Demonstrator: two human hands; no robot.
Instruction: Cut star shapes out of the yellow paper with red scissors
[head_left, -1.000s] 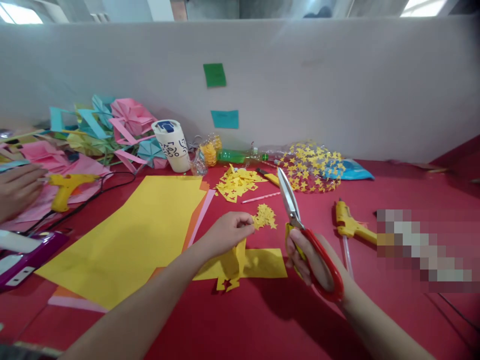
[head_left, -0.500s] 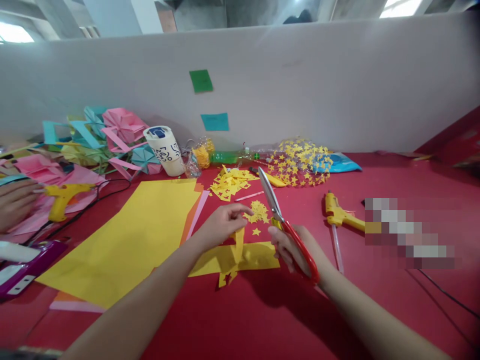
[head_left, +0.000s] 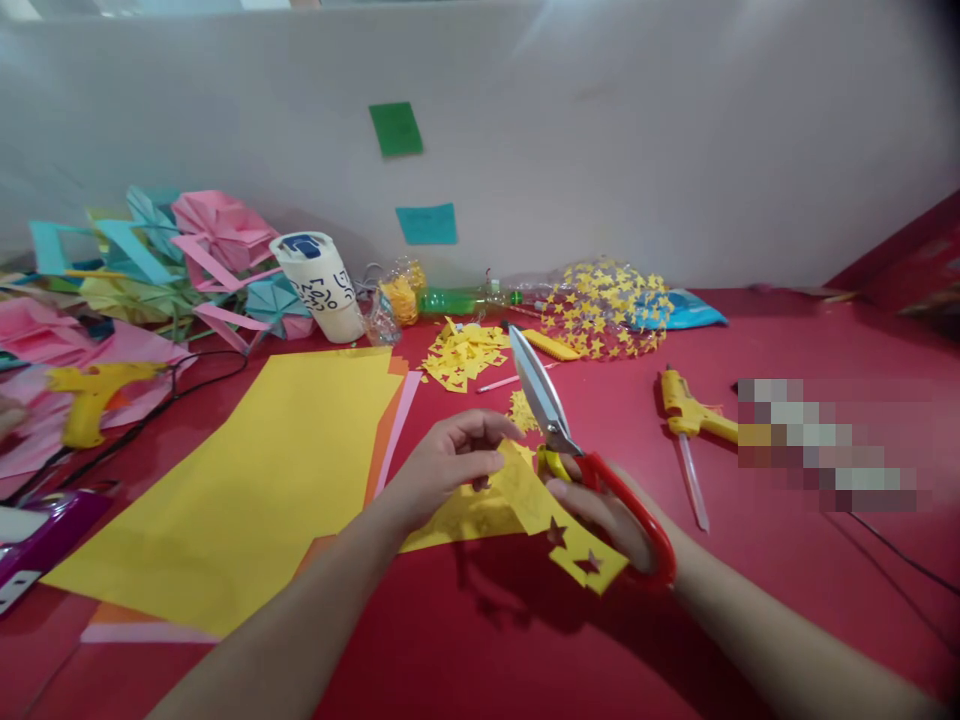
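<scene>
Strip of yellow paper (head_left: 525, 495), two star-shaped holes toward its near end, hanging over the red surface (head_left: 450, 640); its upper end is pinched in the grip of the left hand (head_left: 450, 465). Scissors (head_left: 538, 388), red-handled, blades pointing up and away, in the right hand (head_left: 611, 515), whose grip is closed around the handles. One small yellow item (head_left: 553, 463) at the same hand, perhaps also held; the view is partly blocked. Large yellow sheets (head_left: 240, 470), left, over orange and pink ones. Glue guns, two, yellow: one at left (head_left: 97, 395), one at right (head_left: 694, 415). Cut stars (head_left: 523, 411), a small heap, behind the strip. Yellow scraps (head_left: 461, 355), farther back. White cup (head_left: 322, 290), tilted, behind the sheets. Green and blue paper squares, upon the wall (head_left: 600, 170).
</scene>
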